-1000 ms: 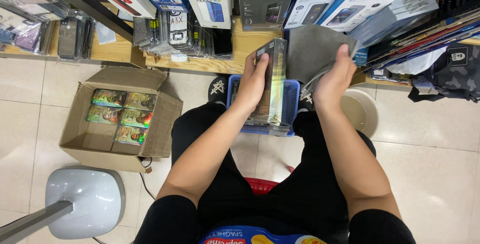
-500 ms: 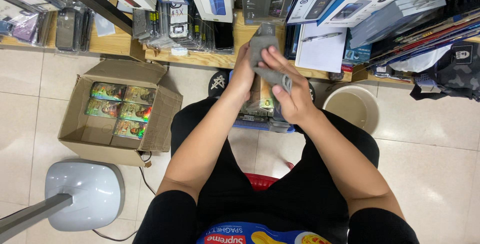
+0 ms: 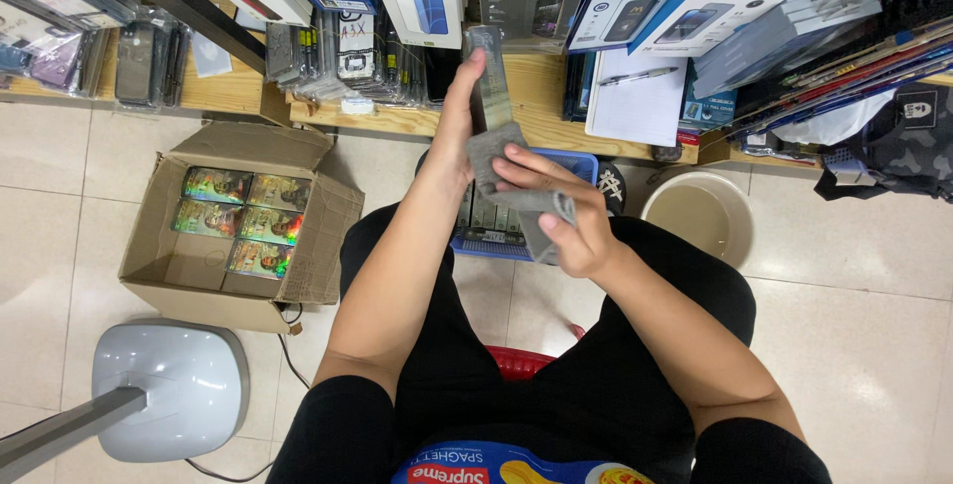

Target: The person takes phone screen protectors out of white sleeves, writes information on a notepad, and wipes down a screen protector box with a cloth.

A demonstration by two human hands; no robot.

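My left hand point(image 3: 459, 117) holds a slim clear-wrapped package point(image 3: 487, 77) upright, in front of the wooden shelf point(image 3: 397, 119). My right hand point(image 3: 566, 216) grips a grey cloth point(image 3: 516, 186) that is pressed against the lower part of that package. Beneath my hands a blue basket point(image 3: 586, 164) with more flat packages stands on the tiled floor between my knees.
An open cardboard box point(image 3: 159, 256) with shiny packets sits on the floor at left. A round beige bucket point(image 3: 700, 214) stands at right. A white fan base point(image 3: 169, 390) is at lower left. Boxes and packaged goods crowd the shelf; a red stool point(image 3: 521, 360) shows under me.
A second ago both hands held the package over the basket with the cloth spread behind. Since then the left hand raised the package toward the shelf and the right hand bunched the cloth against it.
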